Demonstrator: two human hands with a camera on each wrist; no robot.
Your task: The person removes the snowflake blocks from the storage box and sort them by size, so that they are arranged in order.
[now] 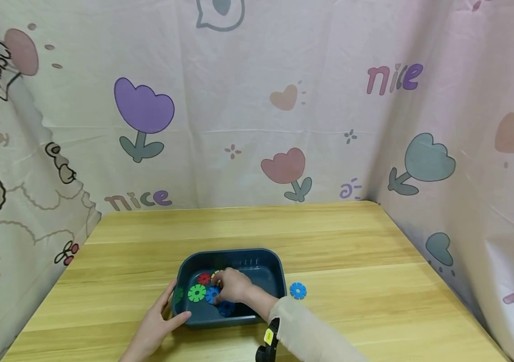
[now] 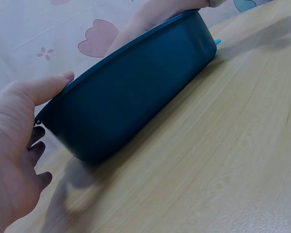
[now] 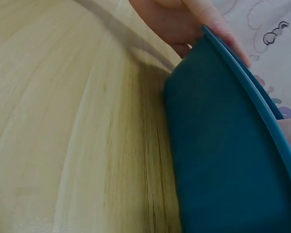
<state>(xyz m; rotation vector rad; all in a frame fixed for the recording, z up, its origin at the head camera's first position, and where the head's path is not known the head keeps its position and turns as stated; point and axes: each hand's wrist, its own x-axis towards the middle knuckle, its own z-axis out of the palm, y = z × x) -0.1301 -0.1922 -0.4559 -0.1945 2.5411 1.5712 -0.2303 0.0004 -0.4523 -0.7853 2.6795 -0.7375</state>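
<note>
A dark blue plastic basin (image 1: 220, 322) stands on the table with several notched snowflake discs inside. My left hand (image 1: 153, 324) grips its left end, thumb over the rim and fingers along the outer wall, as the left wrist view also shows. My right hand (image 1: 236, 287) reaches down into the basin, its fingers around a blue snowflake disc (image 1: 212, 295) and beside a partly covered yellow disc (image 1: 215, 274). I cannot tell whether it pinches the blue one. Near it lie a green disc (image 1: 196, 292), a red disc (image 1: 204, 278) and a darker blue disc (image 1: 226, 308).
One more blue snowflake disc (image 1: 298, 290) lies on the wooden table (image 1: 365, 281), just right of the basin. A printed cloth (image 1: 229, 100) hangs behind the table and along both sides. A black wrist strap (image 1: 271, 339) sits at my right sleeve.
</note>
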